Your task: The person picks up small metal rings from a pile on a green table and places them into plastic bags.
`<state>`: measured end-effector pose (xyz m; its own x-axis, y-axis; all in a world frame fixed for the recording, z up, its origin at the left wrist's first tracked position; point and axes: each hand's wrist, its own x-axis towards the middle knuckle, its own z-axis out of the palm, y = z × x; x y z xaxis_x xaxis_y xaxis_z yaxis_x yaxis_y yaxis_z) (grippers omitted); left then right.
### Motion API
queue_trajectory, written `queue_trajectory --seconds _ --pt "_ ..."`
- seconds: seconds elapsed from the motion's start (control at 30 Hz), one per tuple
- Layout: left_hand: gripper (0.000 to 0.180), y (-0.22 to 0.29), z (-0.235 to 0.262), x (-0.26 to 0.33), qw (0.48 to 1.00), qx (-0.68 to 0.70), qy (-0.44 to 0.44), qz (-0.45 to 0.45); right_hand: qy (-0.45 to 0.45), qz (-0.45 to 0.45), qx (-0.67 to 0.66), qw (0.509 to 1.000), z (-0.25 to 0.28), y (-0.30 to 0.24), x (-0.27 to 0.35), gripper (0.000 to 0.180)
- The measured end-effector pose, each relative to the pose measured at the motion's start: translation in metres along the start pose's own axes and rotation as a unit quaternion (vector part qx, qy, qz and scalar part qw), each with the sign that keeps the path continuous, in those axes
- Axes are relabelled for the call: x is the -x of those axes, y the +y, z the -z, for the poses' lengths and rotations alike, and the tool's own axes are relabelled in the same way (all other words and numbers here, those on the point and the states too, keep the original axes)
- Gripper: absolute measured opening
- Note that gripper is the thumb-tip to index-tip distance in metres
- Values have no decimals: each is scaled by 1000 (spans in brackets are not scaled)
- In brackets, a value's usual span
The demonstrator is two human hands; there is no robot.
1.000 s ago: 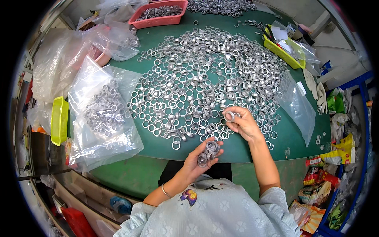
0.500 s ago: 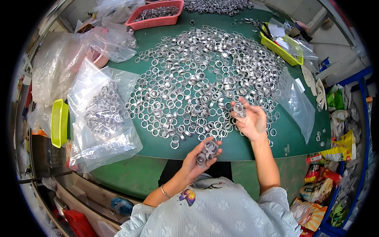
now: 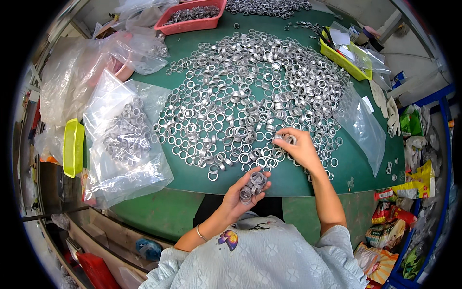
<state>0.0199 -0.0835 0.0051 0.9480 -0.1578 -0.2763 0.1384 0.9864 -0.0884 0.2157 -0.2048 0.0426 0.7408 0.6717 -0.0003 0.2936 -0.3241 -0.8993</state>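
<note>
Many silver metal rings (image 3: pixel 207 113) are spread in a wide heap over the green table. My left hand (image 3: pixel 240 193) is cupped near the table's front edge, palm up, with several metal rings (image 3: pixel 256 180) gathered in its fingers. To its right, my right hand (image 3: pixel 299 148) is turned palm down over the near side of the heap. Its thumb and fingers are bent round metal rings (image 3: pixel 289 139); how many it holds is partly hidden by the fingers.
A clear plastic bag (image 3: pixel 127 139) with rings in it lies at the left, beside a yellow-green basket (image 3: pixel 73 148). A red basket (image 3: pixel 190 18) of small parts stands at the back. Back right is a yellow tray (image 3: pixel 344 60) with tools; a flat plastic bag (image 3: pixel 366 132) and white gloves (image 3: pixel 393 115) lie nearby.
My right hand has turned from palm up to palm down and shifted slightly left, still with rings in its fingers. My left hand has stayed nearly in place.
</note>
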Motion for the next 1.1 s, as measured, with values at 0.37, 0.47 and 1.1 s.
queue_trajectory --seconds 0.37,0.47,1.1 --pt "41 1 1 -3 1000 -5 11 1 -181 -174 -586 770 -4 1 18 38" --pt "41 2 2 -3 1000 -6 10 0 -189 -122 -545 807 -7 5 21 40" --pt "43 2 10 13 997 -54 -2 54 2 146 189 971 -37 -16 20 25"
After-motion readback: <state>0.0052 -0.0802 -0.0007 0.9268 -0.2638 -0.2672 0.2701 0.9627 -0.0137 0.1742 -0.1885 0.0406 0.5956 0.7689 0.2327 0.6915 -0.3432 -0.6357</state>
